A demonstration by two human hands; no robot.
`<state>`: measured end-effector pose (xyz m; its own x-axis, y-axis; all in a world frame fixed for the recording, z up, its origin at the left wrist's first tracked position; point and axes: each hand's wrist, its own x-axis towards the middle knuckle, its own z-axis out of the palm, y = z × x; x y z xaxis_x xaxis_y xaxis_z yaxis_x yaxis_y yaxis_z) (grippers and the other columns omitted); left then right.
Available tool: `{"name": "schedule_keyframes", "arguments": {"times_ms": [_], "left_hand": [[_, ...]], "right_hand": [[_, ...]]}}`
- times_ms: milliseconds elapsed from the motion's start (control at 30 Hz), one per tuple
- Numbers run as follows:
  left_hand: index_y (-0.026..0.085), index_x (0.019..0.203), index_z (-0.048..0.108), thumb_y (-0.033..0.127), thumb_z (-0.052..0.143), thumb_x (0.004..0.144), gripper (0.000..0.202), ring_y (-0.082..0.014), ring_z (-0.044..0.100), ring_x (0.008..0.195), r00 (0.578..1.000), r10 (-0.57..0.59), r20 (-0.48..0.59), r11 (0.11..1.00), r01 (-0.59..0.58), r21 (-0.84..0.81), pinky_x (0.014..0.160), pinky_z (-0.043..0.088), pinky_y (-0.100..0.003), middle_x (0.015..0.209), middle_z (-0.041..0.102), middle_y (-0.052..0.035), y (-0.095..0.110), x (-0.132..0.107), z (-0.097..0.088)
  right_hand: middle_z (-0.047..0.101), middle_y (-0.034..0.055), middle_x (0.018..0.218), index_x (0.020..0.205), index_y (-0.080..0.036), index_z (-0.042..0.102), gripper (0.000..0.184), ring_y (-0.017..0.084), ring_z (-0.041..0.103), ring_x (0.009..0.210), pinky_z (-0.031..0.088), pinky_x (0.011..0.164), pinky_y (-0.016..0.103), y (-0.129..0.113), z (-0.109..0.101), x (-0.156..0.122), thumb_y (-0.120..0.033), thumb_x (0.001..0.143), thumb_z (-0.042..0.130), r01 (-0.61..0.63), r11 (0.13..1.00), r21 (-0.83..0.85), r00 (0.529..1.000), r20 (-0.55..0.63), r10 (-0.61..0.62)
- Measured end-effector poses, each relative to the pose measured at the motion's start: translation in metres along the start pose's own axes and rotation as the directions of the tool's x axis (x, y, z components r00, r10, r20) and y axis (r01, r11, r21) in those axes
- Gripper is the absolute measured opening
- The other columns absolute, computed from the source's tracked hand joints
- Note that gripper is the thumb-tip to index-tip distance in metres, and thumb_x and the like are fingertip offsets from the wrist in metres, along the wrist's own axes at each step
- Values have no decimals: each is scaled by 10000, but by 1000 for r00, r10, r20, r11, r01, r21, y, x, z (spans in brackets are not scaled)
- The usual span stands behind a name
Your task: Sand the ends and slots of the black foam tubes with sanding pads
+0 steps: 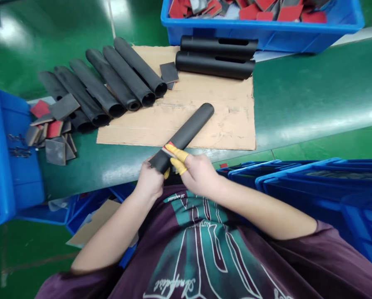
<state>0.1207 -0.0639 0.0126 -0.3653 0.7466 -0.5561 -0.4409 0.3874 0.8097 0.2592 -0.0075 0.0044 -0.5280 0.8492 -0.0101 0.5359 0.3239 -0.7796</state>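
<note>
A black tube (190, 126) slants up and to the right in front of my body, over the front edge of a cardboard sheet (229, 118). My left hand (150, 180) is wrapped round its near end. My right hand (197, 170), with yellow covers on the fingertips, pinches a small red-faced sanding pad (169, 147) against the tube's surface. The pad is mostly hidden under the fingers. On the cardboard's left side and the green table beyond it, several black tubes (108, 79) lie side by side.
Two slotted black tubes (215, 65) lie at the back of the cardboard, before a blue bin (260, 31) of red and grey pads. Dark square pads (169, 72) rest near the row. A pad pile (57, 147) sits beside the left blue bin (14, 145). Blue crates (298, 178) stand at right.
</note>
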Motion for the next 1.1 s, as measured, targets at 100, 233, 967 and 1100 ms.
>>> {"name": "schedule_keyframes", "arguments": {"times_ms": [100, 233, 967, 1100], "left_hand": [[205, 501, 406, 140, 656, 543, 262, -19, 254, 324, 969, -229, 96, 970, 235, -62, 360, 218, -157, 374, 347, 96, 5, -6, 0], [177, 576, 533, 132, 668, 596, 145, -14, 251, 338, 965, -195, 177, 981, 193, 32, 383, 218, -160, 389, 381, 92, 13, -7, -10], [167, 570, 658, 101, 454, 435, 253, -135, 515, 561, 933, 161, 321, 899, -273, 344, 536, 411, -228, 537, 562, 27, 21, 8, -20], [190, 491, 595, 155, 455, 429, 157, -98, 405, 443, 965, 99, 241, 955, -160, 251, 421, 310, -211, 462, 515, 35, 16, 7, -18]], "right_hand": [[765, 105, 1151, 1373, -228, 656, 469, 292, 736, 934, 597, 910, 478, 19, -12, 16, -373, 986, 433, -97, 995, 21, 978, -183, 100], [764, 131, 1074, 1212, -131, 715, 445, 314, 702, 1055, 528, 1015, 489, 57, -43, 57, -419, 1003, 447, -130, 988, 82, 940, -306, 149], [717, 104, 1311, 1391, -162, 635, 496, 281, 694, 1193, 576, 1033, 449, 5, -5, 6, -354, 998, 401, -13, 1000, -6, 965, -263, 11], [782, 83, 1152, 1385, -229, 652, 464, 268, 768, 951, 637, 910, 435, -8, 7, -12, -398, 996, 464, 117, 993, 7, 992, 51, -117]]}}
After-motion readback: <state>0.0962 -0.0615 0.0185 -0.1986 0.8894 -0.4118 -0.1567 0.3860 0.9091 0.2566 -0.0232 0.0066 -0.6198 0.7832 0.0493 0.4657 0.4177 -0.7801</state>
